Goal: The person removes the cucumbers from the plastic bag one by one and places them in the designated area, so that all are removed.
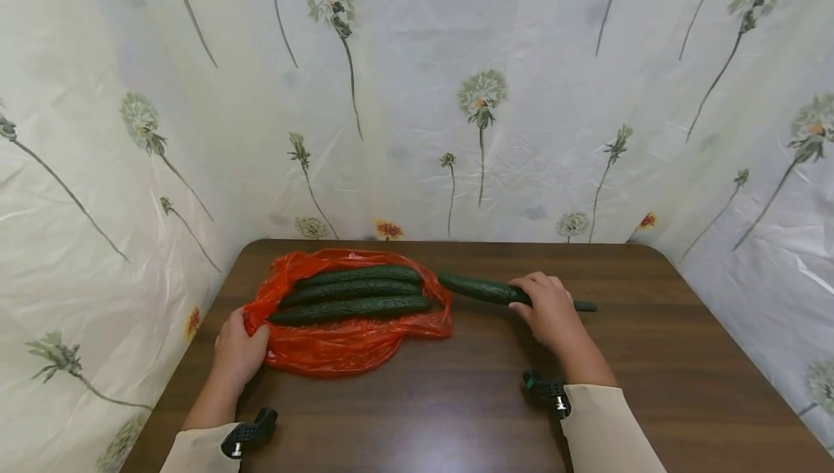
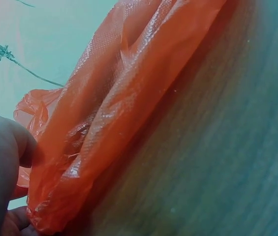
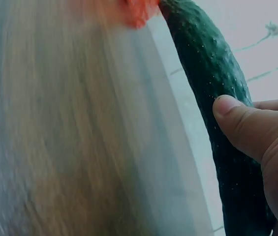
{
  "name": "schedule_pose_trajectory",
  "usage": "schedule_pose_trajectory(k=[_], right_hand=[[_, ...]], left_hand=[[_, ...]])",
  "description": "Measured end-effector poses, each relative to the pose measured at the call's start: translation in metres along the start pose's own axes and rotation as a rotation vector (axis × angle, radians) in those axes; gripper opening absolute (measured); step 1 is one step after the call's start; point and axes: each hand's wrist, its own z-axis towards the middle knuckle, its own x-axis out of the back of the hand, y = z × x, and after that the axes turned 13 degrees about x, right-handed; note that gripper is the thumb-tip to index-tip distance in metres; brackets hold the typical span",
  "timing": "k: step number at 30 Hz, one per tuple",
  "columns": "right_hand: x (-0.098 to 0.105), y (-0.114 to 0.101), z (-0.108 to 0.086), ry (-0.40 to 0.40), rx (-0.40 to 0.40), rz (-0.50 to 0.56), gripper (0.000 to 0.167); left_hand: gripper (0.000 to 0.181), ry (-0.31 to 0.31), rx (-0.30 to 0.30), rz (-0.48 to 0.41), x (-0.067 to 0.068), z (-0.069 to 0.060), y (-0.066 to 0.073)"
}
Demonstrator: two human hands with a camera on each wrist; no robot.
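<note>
Cucumber [image 1: 478, 289] sits in the right grip [image 1: 550, 314], which has hold of it right of its middle: a long length runs out to the left, and a short end shows past the hand on the right. It slants slightly, its left tip farther off than its right end. The right grip is curled snugly round it, thumb on the near side, fingers over the far side. That left tip comes just beside the right edge of the red bag [image 1: 339, 357]; whether they touch, I cannot tell.

The left grip [image 1: 239, 350] pinches the bag's left end, plastic bunched between thumb and fingers. The bag lies spread on the left part of the surface [image 1: 684, 371], with three cucumbers [image 1: 352, 290] side by side in it, lying lengthwise from left to right. Their left ends are near the left grip, their right ends well apart from the right one. Past the surface's far edge is a pale flowered cloth [image 1: 410, 111].
</note>
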Motion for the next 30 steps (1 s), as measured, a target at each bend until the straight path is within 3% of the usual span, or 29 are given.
schedule_pose_trajectory(k=[9, 18, 30], right_hand=[[-0.003, 0.012, -0.004, 0.01, -0.018, -0.031, 0.046], [-0.003, 0.023, -0.011, 0.029, 0.008, -0.067, 0.044], [-0.004, 0.036, -0.017, -0.01, -0.021, -0.029, 0.046]], left_hand=[[0.066, -0.002, -0.008, 0.011, 0.003, 0.001, 0.001], [0.067, 0.002, -0.01, 0.005, -0.002, 0.001, -0.003], [0.066, 0.005, -0.014, 0.015, -0.001, 0.003, -0.001]])
